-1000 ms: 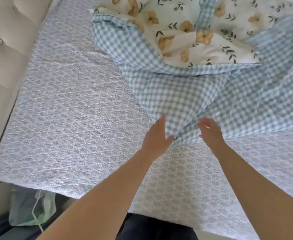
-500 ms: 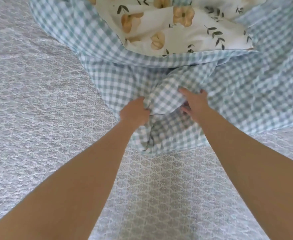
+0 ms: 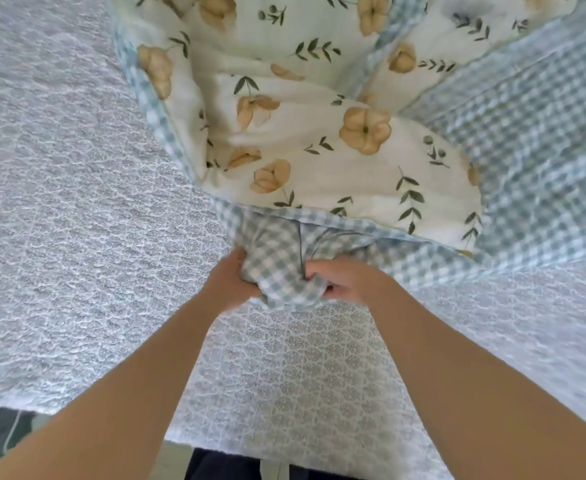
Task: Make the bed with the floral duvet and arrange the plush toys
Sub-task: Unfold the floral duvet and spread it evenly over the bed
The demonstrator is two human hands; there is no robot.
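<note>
Left hand (image 3: 231, 285) and right hand (image 3: 350, 284) lie side by side, each grip clamped on one bunched gingham corner of the floral duvet (image 3: 319, 150). Its crumpled bulk lies beyond both hands, equally near each, heaped on the bed (image 3: 77, 220). Soft quilted cloth lies on a textured, lace-patterned cover.

One duvet (image 3: 319, 150) (floral face, gingham reverse); one quilted bed cover (image 3: 77, 237); two hands: left hand (image 3: 231, 289), right hand (image 3: 350, 282).
</note>
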